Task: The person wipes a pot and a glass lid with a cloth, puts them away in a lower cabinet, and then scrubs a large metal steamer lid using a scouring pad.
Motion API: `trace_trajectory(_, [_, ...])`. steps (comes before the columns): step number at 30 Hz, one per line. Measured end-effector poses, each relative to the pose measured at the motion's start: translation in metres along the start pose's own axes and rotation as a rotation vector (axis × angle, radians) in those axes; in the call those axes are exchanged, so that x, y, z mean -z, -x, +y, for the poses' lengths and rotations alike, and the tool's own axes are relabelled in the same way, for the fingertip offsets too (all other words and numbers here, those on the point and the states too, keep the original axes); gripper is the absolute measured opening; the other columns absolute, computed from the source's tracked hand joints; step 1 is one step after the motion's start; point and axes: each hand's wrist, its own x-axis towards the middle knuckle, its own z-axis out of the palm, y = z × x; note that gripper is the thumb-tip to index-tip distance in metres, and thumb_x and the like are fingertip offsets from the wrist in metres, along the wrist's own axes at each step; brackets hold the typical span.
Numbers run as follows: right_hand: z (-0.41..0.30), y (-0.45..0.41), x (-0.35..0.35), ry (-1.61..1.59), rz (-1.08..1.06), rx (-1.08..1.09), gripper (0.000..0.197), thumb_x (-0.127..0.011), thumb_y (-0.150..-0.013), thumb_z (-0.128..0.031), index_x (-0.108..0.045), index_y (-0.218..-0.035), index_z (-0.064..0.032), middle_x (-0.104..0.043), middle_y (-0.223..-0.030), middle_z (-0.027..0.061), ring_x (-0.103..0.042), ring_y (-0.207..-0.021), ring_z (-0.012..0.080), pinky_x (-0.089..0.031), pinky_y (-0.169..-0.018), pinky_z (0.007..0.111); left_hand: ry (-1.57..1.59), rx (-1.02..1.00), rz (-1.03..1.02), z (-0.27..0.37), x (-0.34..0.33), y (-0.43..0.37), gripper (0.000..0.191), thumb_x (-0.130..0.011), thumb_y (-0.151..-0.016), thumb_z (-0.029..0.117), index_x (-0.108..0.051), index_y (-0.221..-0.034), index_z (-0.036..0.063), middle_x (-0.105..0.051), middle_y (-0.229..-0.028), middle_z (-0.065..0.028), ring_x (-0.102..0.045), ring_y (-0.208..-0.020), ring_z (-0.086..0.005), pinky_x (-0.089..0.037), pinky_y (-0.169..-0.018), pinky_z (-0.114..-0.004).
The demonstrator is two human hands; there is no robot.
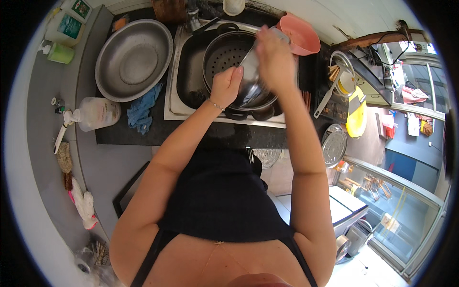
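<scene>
Over the stainless steel sink, my left hand grips the rim of a shiny metal bowl or lid, which is tilted. My right hand, blurred, lies at the far right side of this metal piece; whether its fingers close on anything cannot be told. Below both hands a dark-handled pot stands in the sink, with a perforated steamer insert inside it. A dark faucet rises behind the sink.
Left of the sink are a wide metal basin, a blue cloth and a plastic pump bottle. A pink plastic basin sits at the back right. A long-handled utensil and a steamer plate lie farther right.
</scene>
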Motion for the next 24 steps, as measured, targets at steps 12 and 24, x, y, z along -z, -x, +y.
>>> trace_trajectory(12, [0.12, 0.064, -0.041, -2.643, 0.207, -0.158, 0.041, -0.024, -0.093, -0.022, -0.04, -0.124, 0.0006, -0.041, -0.128, 0.0148, -0.038, -0.118, 0.0294, -0.026, -0.101, 0.041, -0.04, -0.009, 0.022, -0.016, 0.017, 0.012, 0.036, -0.056, -0.083, 0.021, -0.043, -0.057, 0.0003, -0.039, -0.046, -0.0062, -0.034, -0.043, -0.009, -0.031, -0.041, -0.026])
trace_trajectory(24, [0.109, 0.12, -0.044, -2.63, 0.481, -0.379, 0.042, -0.024, -0.092, -0.021, -0.032, -0.129, -0.0018, -0.031, -0.136, 0.0117, -0.027, -0.126, 0.0284, -0.016, -0.105, 0.046, -0.018, -0.024, 0.073, -0.032, 0.019, 0.016, 0.036, -0.056, -0.083, 0.022, -0.043, -0.056, 0.0008, -0.037, -0.047, -0.005, -0.032, -0.046, -0.0087, -0.03, -0.042, -0.026])
